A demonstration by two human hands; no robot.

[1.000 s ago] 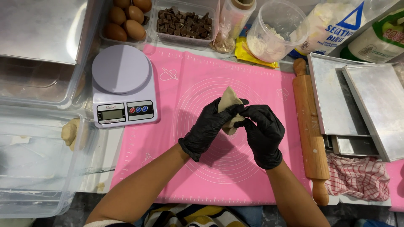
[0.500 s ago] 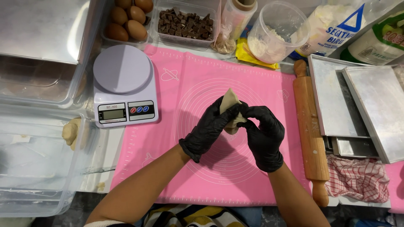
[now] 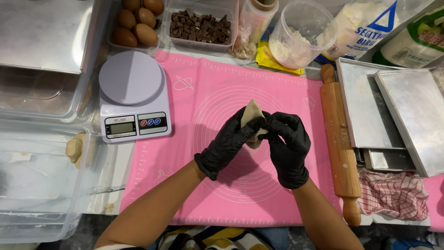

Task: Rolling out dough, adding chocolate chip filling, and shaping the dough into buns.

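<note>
A: Position of the dough (image 3: 251,121)?

B: Held in the air over the middle of the pink mat (image 3: 185,185), pinched from both sides. The left hand (image 3: 230,142) is closed on its left edge, the right hand (image 3: 287,147) on its right and lower edge. Black gloves are worn on both. A pointed tip of dough is seen above the fingertips.

A: Risks noted?

B: Three, as judgement only. The thin sheet could be torn if it is pulled apart too hard between the two pinches. It could be stuck to the gloves, since no flour is seen on them. If either grip is loosened, the piece could be dropped onto the mat; whether anything is wrapped inside cannot be told.

A: Count of things?

B: One scale (image 3: 134,99), left of the mat. One rolling pin (image 3: 340,143), lying along the mat's right edge. Four eggs (image 3: 138,21) visible in a tray at the top, more possibly cut off. One tub of chocolate chunks (image 3: 199,25). One clear tub with flour (image 3: 300,34). Two bags (image 3: 365,23) at top right. Two metal trays (image 3: 370,106), overlapped, with one checked cloth (image 3: 393,194) below them. One second lump of dough (image 3: 76,148) at the left, by clear plastic boxes. One bench under it all.
</note>
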